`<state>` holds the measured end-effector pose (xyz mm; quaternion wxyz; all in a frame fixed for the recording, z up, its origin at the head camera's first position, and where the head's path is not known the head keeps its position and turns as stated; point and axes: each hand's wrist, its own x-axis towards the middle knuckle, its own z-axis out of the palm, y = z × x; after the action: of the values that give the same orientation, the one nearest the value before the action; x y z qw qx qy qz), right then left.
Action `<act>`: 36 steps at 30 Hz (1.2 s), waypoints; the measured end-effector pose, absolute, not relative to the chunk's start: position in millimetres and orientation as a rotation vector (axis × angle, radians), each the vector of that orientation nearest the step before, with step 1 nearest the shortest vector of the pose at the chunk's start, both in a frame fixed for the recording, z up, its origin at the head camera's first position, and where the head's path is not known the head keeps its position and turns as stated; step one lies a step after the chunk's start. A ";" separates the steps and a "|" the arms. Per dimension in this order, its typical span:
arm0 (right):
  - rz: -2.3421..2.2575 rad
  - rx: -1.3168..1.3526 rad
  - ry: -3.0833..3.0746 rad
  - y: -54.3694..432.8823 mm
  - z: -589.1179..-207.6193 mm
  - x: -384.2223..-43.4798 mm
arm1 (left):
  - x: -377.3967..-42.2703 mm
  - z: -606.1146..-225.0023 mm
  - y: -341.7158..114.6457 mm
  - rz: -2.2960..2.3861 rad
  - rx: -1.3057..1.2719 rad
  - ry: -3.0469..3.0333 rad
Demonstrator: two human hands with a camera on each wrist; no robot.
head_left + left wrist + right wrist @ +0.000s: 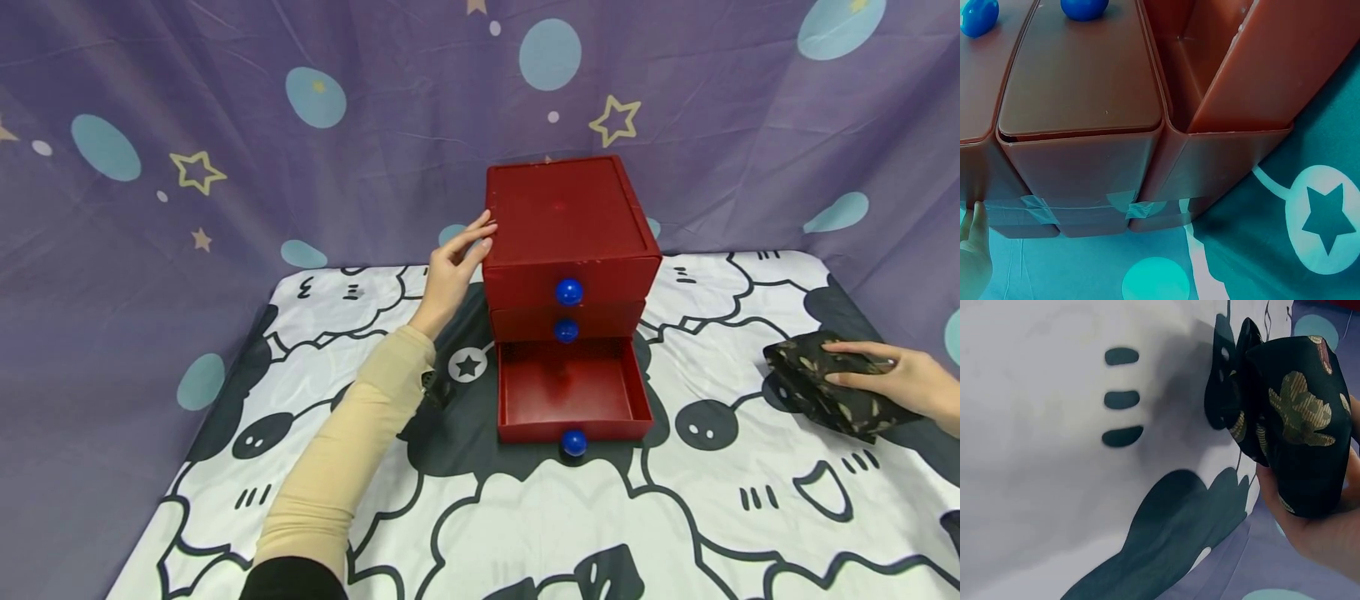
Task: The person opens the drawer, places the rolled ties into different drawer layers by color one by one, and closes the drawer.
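A red three-drawer cabinet (562, 208) with round blue knobs stands on the patterned cover. Its bottom drawer (525, 434) is pulled out and bare inside; the upper two are closed. My left hand (453, 271) rests its extended fingertips against the cabinet's upper left side, and part of that hand (975, 256) shows at the left wrist view's edge. Off to the right, my right hand (911, 379) grips a folded dark cloth (798, 367) with gold leaf-like patterns, thumb on one side and fingers on the other. The right wrist view shows the bunched cloth (1304, 419) over the white cover.
A white and dark grey cartoon-print cover (570, 517) spreads under the cabinet. Behind it hangs a purple curtain (420, 108) with stars and blue ovals. Clear tape (1041, 209) crosses the cabinet's side. The pulled-out drawer's blue knob (573, 442) sticks out toward me.
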<state>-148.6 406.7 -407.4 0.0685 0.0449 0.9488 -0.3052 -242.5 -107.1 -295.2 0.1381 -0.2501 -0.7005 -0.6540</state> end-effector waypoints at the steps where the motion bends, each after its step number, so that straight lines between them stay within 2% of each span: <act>1: -0.922 0.122 2.862 404.6 -406.5 -149.0 | -242.5 -295.3 -107.2 -1.891 -0.722 -2.026; 36: -1.008 -0.059 2.719 331.6 -377.4 -157.6 | -243.7 -296.1 -107.5 -1.898 -0.720 -2.019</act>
<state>-157.6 331.6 -377.4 0.1202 -0.0204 0.9307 -0.3448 -243.7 -107.5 -296.1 0.1391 -0.2490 -0.6984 -0.6565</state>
